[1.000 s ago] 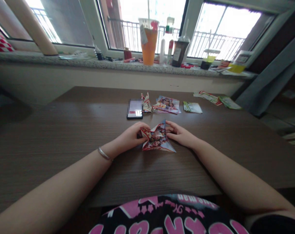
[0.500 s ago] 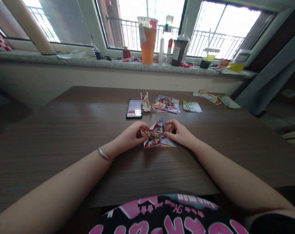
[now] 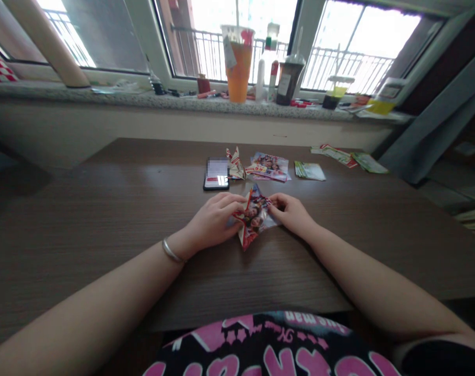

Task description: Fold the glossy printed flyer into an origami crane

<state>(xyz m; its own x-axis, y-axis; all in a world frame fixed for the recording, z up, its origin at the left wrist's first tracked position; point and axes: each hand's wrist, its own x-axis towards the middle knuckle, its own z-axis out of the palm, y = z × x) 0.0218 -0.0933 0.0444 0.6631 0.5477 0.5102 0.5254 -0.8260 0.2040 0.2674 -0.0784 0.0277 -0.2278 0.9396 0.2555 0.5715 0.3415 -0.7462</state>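
Note:
A folded sheet of glossy printed paper (image 3: 255, 215) lies between my hands over the table, its corners sticking out in points. My left hand (image 3: 217, 219) grips its left side, fingers over the top. At the right edge, my right hand (image 3: 288, 211) pinches the paper between thumb and fingers. Some of the paper's left side is hidden under my left fingers. Just beyond stand a phone (image 3: 217, 174) with a lit, blurred screen and a folded paper piece (image 3: 235, 164) with upright points.
A stack of printed leaflets (image 3: 270, 166), a smaller green-white stack (image 3: 309, 171) and more leaflets (image 3: 338, 155) lie along the table's (image 3: 104, 209) far side. On the windowsill (image 3: 182, 104) stand an orange drink cup (image 3: 238, 70), a dark drink cup (image 3: 288, 81) and bottles.
The paper has turned and its folds have shifted, with one point now toward me. My left hand has moved right and over its left side; my right hand has closed on the right edge.

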